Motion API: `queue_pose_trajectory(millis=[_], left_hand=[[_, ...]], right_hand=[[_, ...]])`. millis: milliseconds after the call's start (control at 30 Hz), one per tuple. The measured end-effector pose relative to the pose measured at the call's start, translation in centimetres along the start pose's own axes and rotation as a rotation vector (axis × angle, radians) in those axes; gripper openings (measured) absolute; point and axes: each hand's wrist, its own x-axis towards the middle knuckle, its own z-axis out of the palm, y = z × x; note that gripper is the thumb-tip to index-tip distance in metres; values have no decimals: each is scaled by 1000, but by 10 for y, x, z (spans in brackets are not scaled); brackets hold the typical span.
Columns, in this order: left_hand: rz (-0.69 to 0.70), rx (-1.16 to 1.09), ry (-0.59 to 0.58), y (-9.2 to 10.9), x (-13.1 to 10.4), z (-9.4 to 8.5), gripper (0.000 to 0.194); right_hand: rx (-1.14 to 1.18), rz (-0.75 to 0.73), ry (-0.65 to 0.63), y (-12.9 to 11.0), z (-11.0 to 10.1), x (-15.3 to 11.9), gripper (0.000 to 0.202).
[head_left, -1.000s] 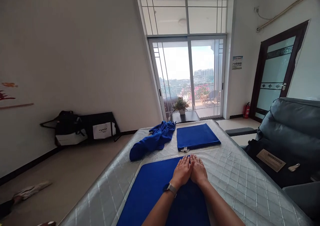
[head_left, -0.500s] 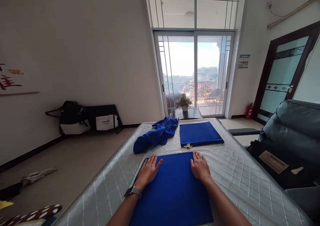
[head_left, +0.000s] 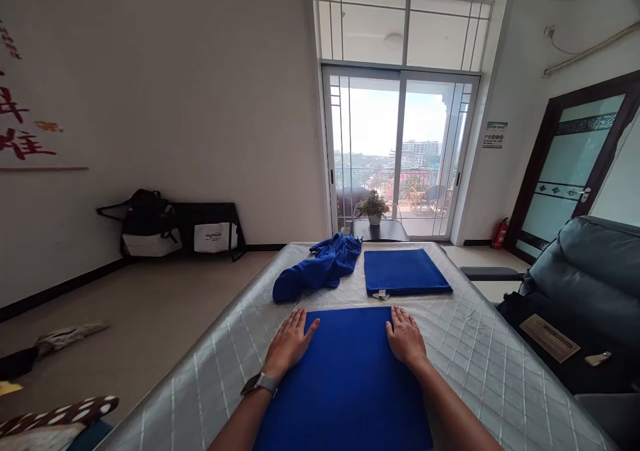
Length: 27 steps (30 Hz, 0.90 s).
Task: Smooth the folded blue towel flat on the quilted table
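Observation:
A flat, folded blue cloth [head_left: 345, 384] lies right in front of me, its near part reaching the bottom of the view. My left hand [head_left: 289, 342] rests along its far left edge, fingers stretched out and thumb spread onto the fabric. At the far right corner, my right hand [head_left: 407, 338] lies flat over the edge with its thumb apart. Neither hand grips anything. Beyond them on the left is a crumpled blue cloth [head_left: 320, 269]. To the right of that lies another folded blue cloth [head_left: 407, 271] with a white label at its near edge.
Everything blue lies on a silver quilted surface [head_left: 470, 351]. Behind it stands a small dark table [head_left: 395, 231] with a potted plant [head_left: 374, 206]. A dark armchair [head_left: 590, 271] is at the right, holding a cardboard piece [head_left: 550, 338]. Bags [head_left: 150, 221] stand by the left wall.
My left hand has slid outward to the cloth's left edge. My right hand stays at the right corner. The camera view has shifted slightly, so the room appears moved to the right.

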Motion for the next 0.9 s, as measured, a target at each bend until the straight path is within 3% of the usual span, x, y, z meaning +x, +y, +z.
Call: queue_pose_trajectory(millis=[233,333,433,600,700,800,900], left_hand=[[10,50,-12,1,4,-6,87],[-11,67,23,21,7,-12,89],[115,-6,89,70,7,-16,81],[422,-149,80,183,-6,-6,66],[517,-218,74,223,-10,2,62],[494,-239,61,228,-10,7,63],[455,-232,38,207,-8,7,65]], right_hand=[[4,4,2,1,1,1,64],[13,9,2,1,0,2,64],[24,14,11,-1,0,2,63],[4,-18,24,4,3,0,61],[-29,-78,10,9,6,-2,61],[-33,-88,12,11,7,-1,61],[-20,-50,16,7,5,1,60]])
